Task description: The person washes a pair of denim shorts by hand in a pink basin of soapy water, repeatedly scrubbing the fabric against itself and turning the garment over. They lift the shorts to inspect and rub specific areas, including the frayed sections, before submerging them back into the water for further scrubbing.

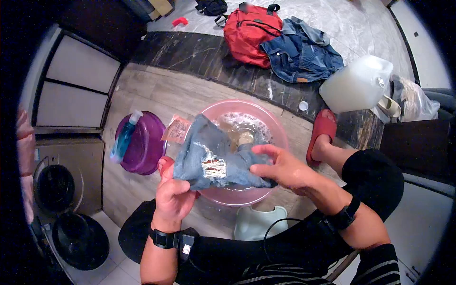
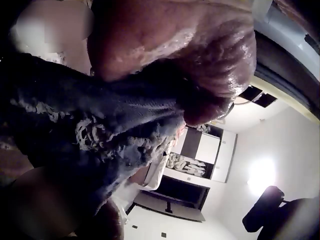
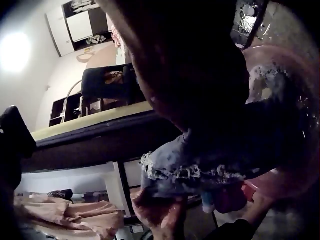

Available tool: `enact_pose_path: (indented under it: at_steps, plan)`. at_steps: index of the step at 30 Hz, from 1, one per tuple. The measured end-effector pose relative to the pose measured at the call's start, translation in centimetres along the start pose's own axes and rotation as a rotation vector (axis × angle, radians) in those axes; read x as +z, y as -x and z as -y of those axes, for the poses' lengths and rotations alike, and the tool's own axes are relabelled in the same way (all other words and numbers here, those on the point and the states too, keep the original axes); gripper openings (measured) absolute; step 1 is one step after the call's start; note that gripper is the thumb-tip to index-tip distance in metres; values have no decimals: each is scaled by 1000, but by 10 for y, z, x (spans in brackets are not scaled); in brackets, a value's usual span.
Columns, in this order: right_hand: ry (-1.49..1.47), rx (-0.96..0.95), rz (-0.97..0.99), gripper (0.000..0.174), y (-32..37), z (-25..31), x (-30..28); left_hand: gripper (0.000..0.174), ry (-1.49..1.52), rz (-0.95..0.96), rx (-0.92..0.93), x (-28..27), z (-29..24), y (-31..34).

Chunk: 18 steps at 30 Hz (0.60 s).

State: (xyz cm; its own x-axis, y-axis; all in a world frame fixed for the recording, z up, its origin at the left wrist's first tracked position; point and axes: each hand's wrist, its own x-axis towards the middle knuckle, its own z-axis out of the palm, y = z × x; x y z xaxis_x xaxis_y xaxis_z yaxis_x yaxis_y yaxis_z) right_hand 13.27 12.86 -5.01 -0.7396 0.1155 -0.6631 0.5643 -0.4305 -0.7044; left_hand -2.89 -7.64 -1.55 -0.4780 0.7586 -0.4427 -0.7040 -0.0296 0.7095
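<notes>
A wet piece of faded blue denim [image 1: 194, 147] with a frayed, ripped patch is stretched between my hands above a pink basin [image 1: 281, 130]. At its near left edge, my left hand [image 1: 173, 194] grips the cloth; the left wrist view shows the fingers closed on a gathered fold. My right hand [image 1: 289, 168] holds the bunched right end between thumb and fingers. That hand is mostly dark in the right wrist view, where the torn edge of the denim hangs below it. Foamy, cloudy water [image 1: 261, 127] fills the basin, partly hidden by the cloth.
Left of the pink basin, a bottle of blue liquid [image 1: 124, 137] leans in a purple basin [image 1: 151, 137]. A pale green stool [image 1: 259, 223] stands close in front. Beyond lie a red backpack [image 1: 249, 35], a denim jacket [image 1: 304, 52] and a large white jug [image 1: 356, 85].
</notes>
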Motion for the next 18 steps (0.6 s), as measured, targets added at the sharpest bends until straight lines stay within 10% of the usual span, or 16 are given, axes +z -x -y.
enact_pose_path:
  at_steps: [5,11,18]
  plan:
    - [-133,-251,-16,49,0,4,-2,66,76,-72,11,7,2,0]
    - [36,-66,21,50,7,14,5,42,133,-53,61,6,6,1]
    - [437,-229,-42,30,9,21,6,61,-59,-8,70,11,4,0]
